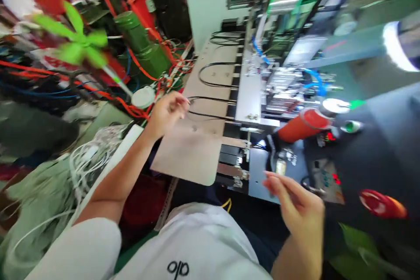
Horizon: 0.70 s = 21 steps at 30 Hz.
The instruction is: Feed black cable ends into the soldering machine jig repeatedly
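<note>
My left hand (pixel 170 111) is over the pale metal plate (pixel 187 157), its fingers curled at the rounded end of the nearest black cable (pixel 210 98). Motion blur softens the fingertips, but the loop runs right up to them. Two more black cable loops lie farther up the plate, their ends held along the machine's metal rail (pixel 249 87). My right hand (pixel 298 205) is in front of the machine's dark blue base plate (pixel 262 179), thumb and fingers pressed together. Whatever is between those fingertips, if anything, is too blurred to name.
A red cylinder (pixel 302 124) and a red button (pixel 382 203) are at the right, near a small panel with red digits (pixel 328 179). At the left are a green fan (pixel 80 41), orange tubing (pixel 108 92) and bundled white cables (pixel 95 153).
</note>
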{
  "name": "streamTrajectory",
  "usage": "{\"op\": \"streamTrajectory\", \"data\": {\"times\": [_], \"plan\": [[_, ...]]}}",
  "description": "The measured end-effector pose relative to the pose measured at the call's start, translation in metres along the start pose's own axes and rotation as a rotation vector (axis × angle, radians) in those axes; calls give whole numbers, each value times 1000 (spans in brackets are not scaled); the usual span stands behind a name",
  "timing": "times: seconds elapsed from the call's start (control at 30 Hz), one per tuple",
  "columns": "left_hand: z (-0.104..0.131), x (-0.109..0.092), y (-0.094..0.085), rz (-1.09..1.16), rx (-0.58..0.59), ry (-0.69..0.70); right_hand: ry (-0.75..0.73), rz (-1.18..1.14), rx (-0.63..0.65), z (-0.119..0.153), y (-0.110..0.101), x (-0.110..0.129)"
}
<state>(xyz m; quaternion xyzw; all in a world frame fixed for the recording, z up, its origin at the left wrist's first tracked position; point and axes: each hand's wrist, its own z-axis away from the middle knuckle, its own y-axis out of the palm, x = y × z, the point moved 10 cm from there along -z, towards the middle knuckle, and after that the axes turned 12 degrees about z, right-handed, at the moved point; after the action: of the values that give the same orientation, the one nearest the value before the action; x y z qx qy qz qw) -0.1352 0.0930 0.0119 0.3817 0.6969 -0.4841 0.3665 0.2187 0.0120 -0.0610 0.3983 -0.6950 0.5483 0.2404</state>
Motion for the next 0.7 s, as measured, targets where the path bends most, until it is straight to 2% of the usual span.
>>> {"op": "streamTrajectory", "data": {"times": [0.07, 0.1, 0.13, 0.2, 0.3, 0.4, 0.47, 0.57, 0.6, 0.63, 0.7], "plan": [[12, -28, 89, 80, 408, -35, -67, -70, 106, -17, 15, 24], [22, -40, 122, 78, 546, -19, -57, -96, 131, -24, 21, 29], [31, -49, 147, 65, 640, 6, -24, -121, 124, -29, 25, 29], [42, -60, 177, 27, 716, 80, 80, -182, 61, -34, 29, 20], [49, -61, 195, 3, 747, 148, 179, -278, -67, -32, 32, 4], [51, -58, 195, -23, 744, 202, 136, -260, -89, -31, 29, 2], [57, -57, 195, -52, 825, 248, 70, -220, 39, -33, 33, 7], [75, -57, 200, -64, 1073, 292, -22, -235, 324, -32, 46, 19], [76, -58, 200, -49, 1102, 288, -35, -248, 356, -33, 48, 21], [74, -58, 198, -27, 1076, 267, -31, -258, 329, -35, 45, 22], [61, -58, 193, 39, 918, 187, 17, -264, 143, -40, 35, 18]]}}
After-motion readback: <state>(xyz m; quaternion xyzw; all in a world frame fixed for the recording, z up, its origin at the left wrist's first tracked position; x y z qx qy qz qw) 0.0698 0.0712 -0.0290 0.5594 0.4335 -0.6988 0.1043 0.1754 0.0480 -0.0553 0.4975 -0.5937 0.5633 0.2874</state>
